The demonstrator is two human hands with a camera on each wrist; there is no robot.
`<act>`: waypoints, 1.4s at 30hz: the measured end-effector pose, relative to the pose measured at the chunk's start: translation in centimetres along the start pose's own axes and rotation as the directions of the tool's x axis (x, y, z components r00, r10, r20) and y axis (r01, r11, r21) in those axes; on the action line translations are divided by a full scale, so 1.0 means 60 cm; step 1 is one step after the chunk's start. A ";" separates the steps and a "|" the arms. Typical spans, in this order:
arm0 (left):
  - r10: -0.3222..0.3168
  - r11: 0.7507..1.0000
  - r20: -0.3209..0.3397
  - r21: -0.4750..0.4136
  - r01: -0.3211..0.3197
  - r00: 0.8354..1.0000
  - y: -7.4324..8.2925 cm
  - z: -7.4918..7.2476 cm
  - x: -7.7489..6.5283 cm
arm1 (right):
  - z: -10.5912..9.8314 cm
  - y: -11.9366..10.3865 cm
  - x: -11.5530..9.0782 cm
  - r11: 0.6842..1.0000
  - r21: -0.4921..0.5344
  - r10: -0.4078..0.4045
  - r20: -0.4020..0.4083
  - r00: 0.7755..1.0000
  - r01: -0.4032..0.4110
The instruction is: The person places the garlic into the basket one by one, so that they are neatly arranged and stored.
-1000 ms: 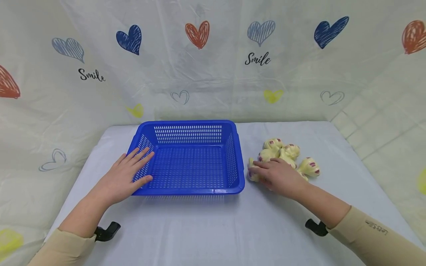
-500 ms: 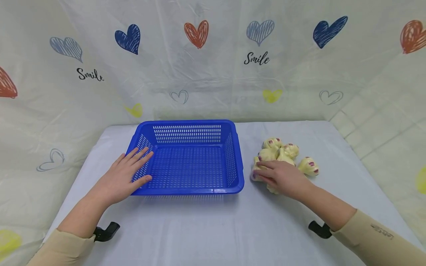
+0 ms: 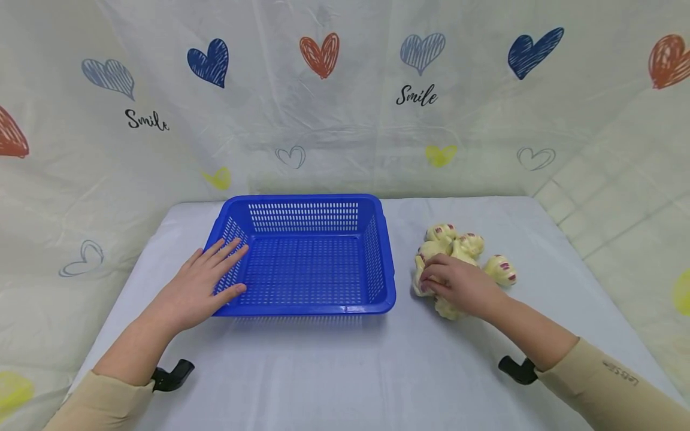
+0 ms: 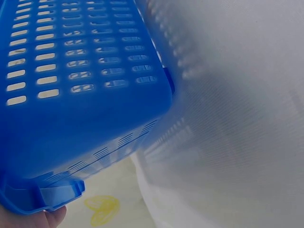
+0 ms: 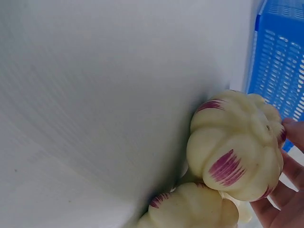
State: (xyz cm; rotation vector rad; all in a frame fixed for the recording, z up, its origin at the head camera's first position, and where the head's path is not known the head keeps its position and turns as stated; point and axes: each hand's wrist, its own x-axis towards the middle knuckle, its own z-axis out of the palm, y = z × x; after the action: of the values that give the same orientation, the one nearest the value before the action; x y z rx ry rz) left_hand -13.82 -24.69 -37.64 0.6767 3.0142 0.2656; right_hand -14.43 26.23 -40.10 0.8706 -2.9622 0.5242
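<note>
The blue plastic basket (image 3: 372, 308), with slotted walls, holds nothing. My left hand (image 3: 194, 293) lies with its fingers spread over the basket's left rim. In the left wrist view, fingertips (image 4: 56, 216) show beside the basket's corner. My right hand (image 3: 458, 284) curls over the near left side of a heap of garlic bulbs, thumb and fingers about a cream garlic bulb with purple streaks (image 5: 237, 147). Below that bulb in the right wrist view is another garlic bulb (image 5: 190, 209). The palm hides part of the heap in the head view.
More garlic bulbs (image 3: 471, 244) lie behind the right hand, and one garlic bulb (image 3: 501, 269) sits at the heap's right. A white cloth (image 3: 302, 377) covers the table. A curtain (image 3: 345, 120) with hearts hangs behind it.
The right hand has shifted slightly right and its fingers have curled in. The leftmost garlic bulb has slid right, closer to the heap. The left hand and basket stay put.
</note>
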 end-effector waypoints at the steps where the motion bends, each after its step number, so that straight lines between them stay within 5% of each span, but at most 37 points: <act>1: 0.001 1.000 -0.001 -0.001 -0.001 1.000 0.000 0.000 0.000 | -0.001 0.000 0.000 1.000 0.019 0.022 0.007 1.000 -0.022; 6: 0.006 1.000 -0.008 -0.001 -0.006 1.000 -0.002 0.002 0.000 | -0.010 0.002 0.000 0.990 0.102 0.093 0.061 0.994 -0.099; 17: 0.011 1.000 -0.020 -0.005 -0.011 1.000 -0.003 0.004 0.000 | -0.018 0.004 0.003 0.982 0.136 0.109 0.172 0.979 -0.133; 30: 0.011 1.000 -0.005 -0.010 -0.011 1.000 -0.005 0.004 0.002 | -0.019 0.007 0.004 0.993 0.064 0.088 0.124 0.988 -0.096; 42: 0.012 1.000 0.018 0.000 -0.012 1.000 -0.003 0.000 -0.002 | -0.026 0.007 0.002 1.000 -0.027 -0.011 0.061 0.998 0.013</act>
State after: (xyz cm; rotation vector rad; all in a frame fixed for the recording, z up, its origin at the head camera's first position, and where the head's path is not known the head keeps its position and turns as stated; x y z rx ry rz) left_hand -13.80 -24.87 -37.65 0.6935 2.9937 0.2581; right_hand -14.88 27.02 -38.77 0.9176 -3.0090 0.4643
